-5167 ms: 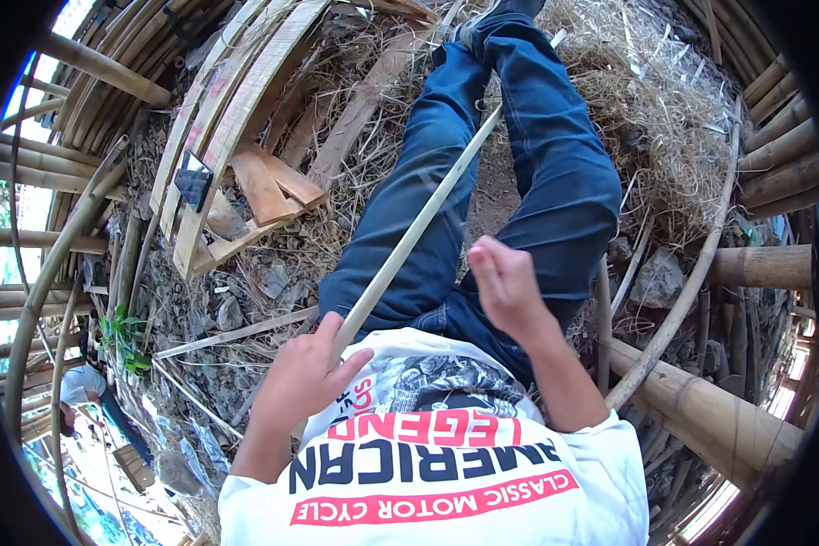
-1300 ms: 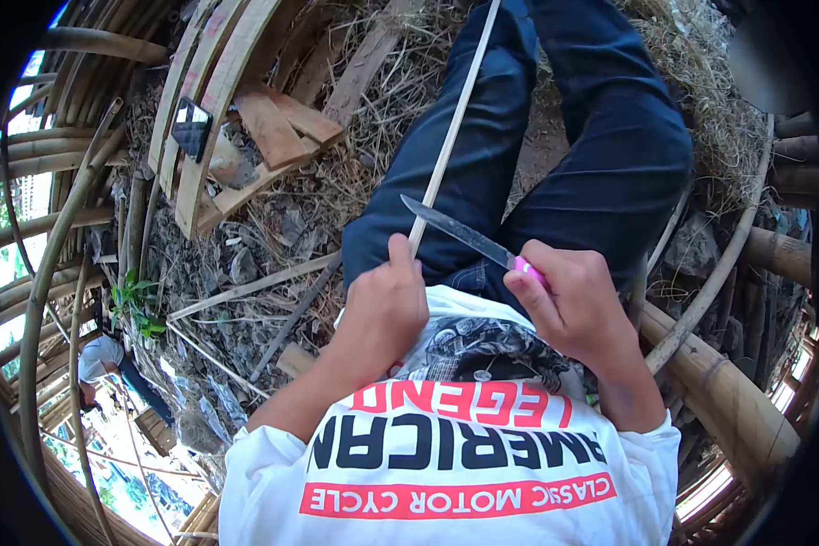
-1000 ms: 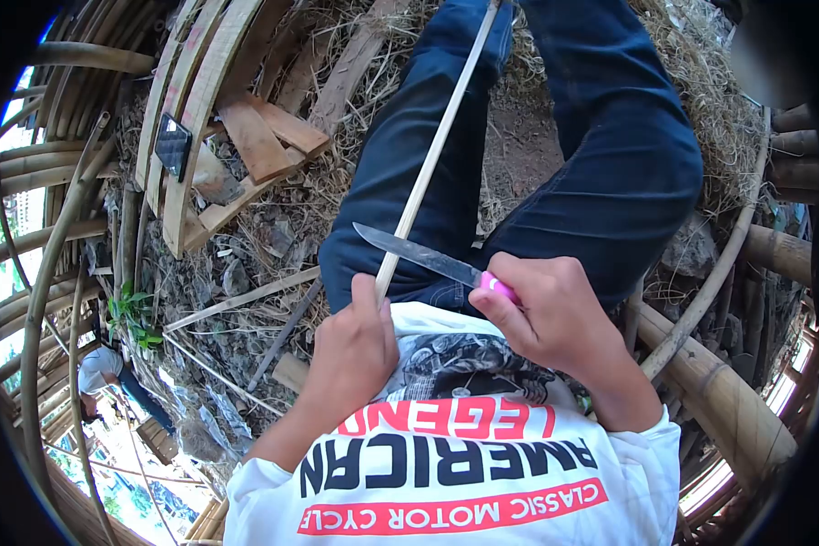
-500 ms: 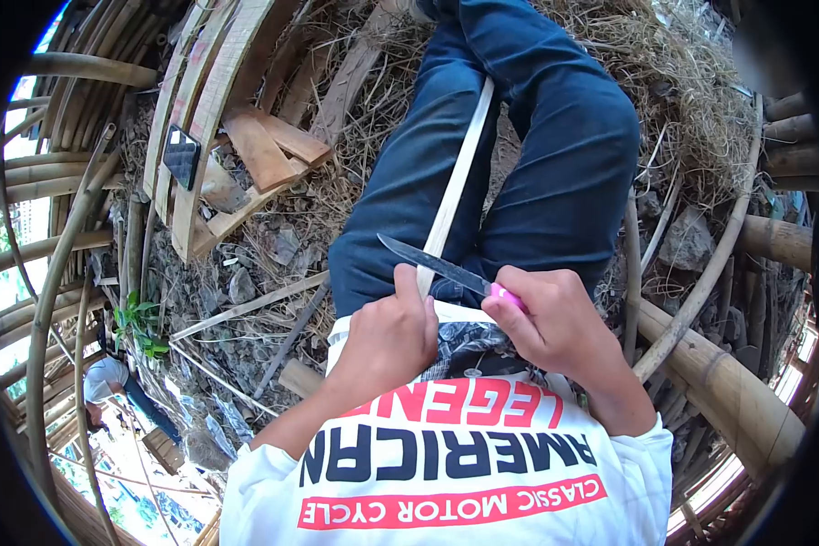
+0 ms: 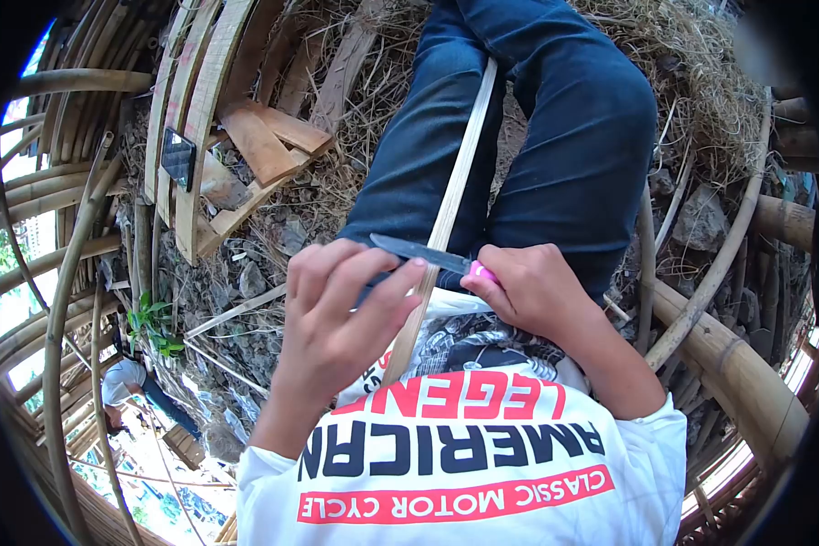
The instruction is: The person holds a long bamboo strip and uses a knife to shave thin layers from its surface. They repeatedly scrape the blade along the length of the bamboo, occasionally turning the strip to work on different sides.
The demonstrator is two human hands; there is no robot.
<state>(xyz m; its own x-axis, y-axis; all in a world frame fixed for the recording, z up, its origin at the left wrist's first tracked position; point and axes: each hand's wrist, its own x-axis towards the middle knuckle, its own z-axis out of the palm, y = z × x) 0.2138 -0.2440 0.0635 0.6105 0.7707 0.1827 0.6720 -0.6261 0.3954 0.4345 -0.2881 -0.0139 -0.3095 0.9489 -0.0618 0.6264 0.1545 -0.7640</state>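
Note:
A long, pale strip of split bamboo or wood runs between the legs, its near end against the white shirt. My right hand is closed around the pink handle of a knife. The dark blade lies across the strip, its tip pointing left. My left hand is left of the strip, fingers spread and curved, fingertips close to the blade and strip. Whether a fingertip touches either one, I cannot tell.
A wooden pallet-like frame at upper left carries a phone. Bamboo poles flank both sides. Dry grass lies upper right, with stones below. Another person is at lower left.
My left hand has let go of the strip, moved left and spread its fingers. The strip's near end now extends further over the shirt. The knife stays in my right hand, shifted slightly left.

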